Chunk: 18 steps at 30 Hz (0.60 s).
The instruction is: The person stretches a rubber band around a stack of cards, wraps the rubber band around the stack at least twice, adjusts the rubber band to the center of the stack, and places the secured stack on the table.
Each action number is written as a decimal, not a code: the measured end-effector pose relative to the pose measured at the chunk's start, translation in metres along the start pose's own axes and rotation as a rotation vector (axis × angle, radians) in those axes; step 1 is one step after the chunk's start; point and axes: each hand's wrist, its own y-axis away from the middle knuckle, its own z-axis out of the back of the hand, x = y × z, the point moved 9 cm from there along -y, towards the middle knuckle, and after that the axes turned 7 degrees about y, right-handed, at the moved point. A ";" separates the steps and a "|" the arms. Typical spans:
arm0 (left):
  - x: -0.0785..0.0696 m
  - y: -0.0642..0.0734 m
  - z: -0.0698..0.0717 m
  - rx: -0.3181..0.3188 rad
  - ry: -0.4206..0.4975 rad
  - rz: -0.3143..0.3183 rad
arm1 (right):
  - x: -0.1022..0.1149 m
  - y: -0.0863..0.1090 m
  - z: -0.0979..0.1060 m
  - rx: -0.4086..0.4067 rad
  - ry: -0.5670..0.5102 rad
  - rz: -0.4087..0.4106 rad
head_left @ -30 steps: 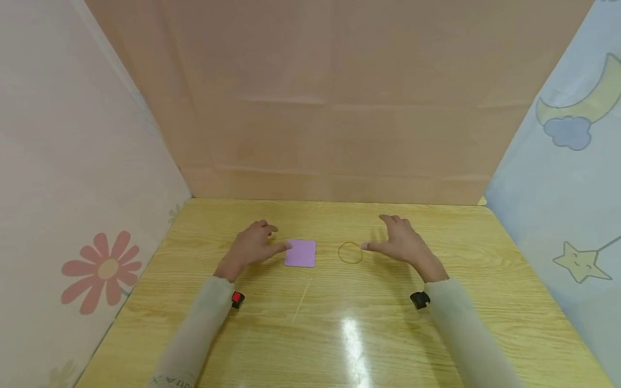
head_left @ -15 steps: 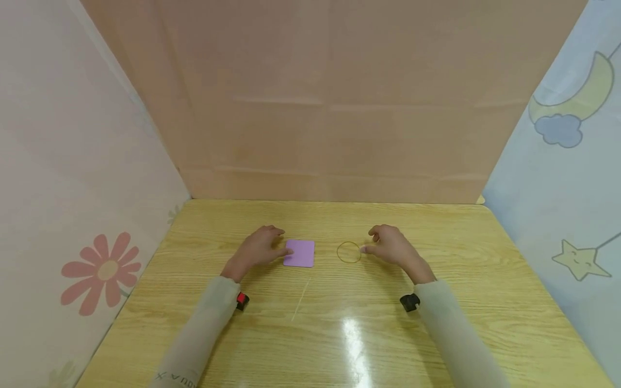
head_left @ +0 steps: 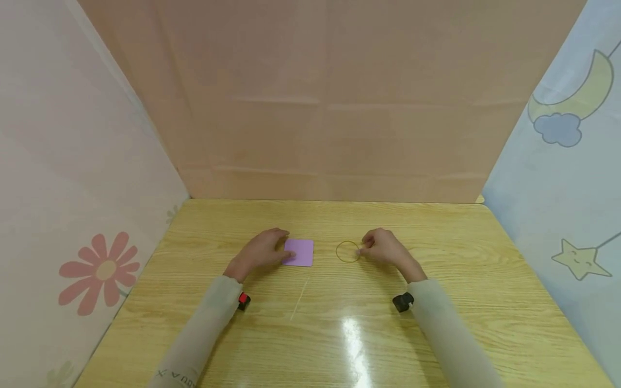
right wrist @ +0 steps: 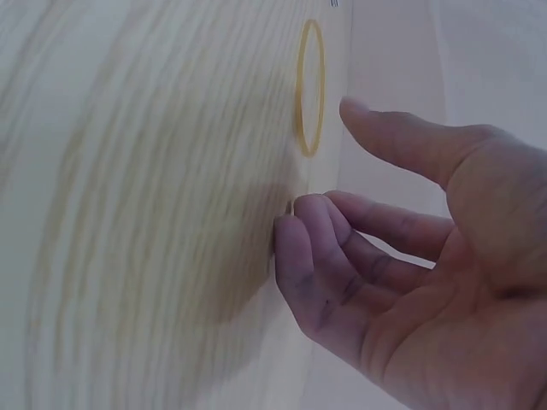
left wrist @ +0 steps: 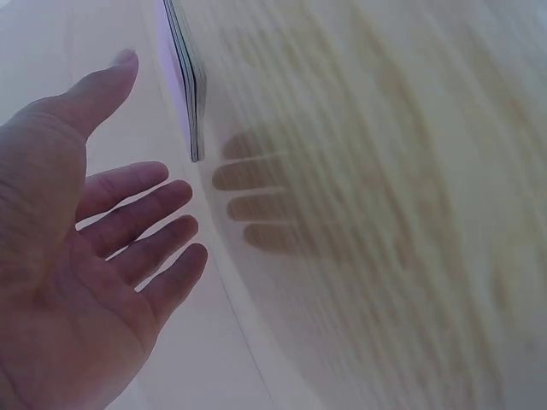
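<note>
A stack of thin square sheets with a purple top (head_left: pixel 302 253) lies flat on the wooden table; its layered edge (left wrist: pixel 190 102) shows in the left wrist view. Beside it, my left hand (head_left: pixel 264 249) hovers with fingers relaxed and thumb above the sheets' left side, holding nothing. To the right of the stack lies a thin yellow rubber band (head_left: pixel 347 251), a loose ring on the table (right wrist: pixel 299 85). My right hand (head_left: pixel 386 249) is close at the band's right side. Its fingers bend toward the table, the thumb stands apart from them, and nothing is held.
A brown sheet-covered panel (head_left: pixel 310 118) rises behind the table (head_left: pixel 330 302). Patterned walls stand at the left (head_left: pixel 43 178) and right (head_left: pixel 577 199). Each wrist wears a small dark device, the left one (head_left: pixel 244 301) with a red face.
My left hand has shifted slightly right, its thumb further over the sheets. The right hand has moved left and down to the rubber band, its fingers bending more. Sheets and band stay put.
</note>
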 end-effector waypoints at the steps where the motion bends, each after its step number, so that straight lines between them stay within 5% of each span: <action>1: 0.000 0.000 -0.001 0.008 -0.001 0.000 | -0.001 -0.001 -0.001 -0.001 -0.007 -0.007; 18: 0.003 -0.006 -0.017 0.099 -0.086 -0.031 | 0.000 -0.009 -0.006 -0.035 -0.075 -0.051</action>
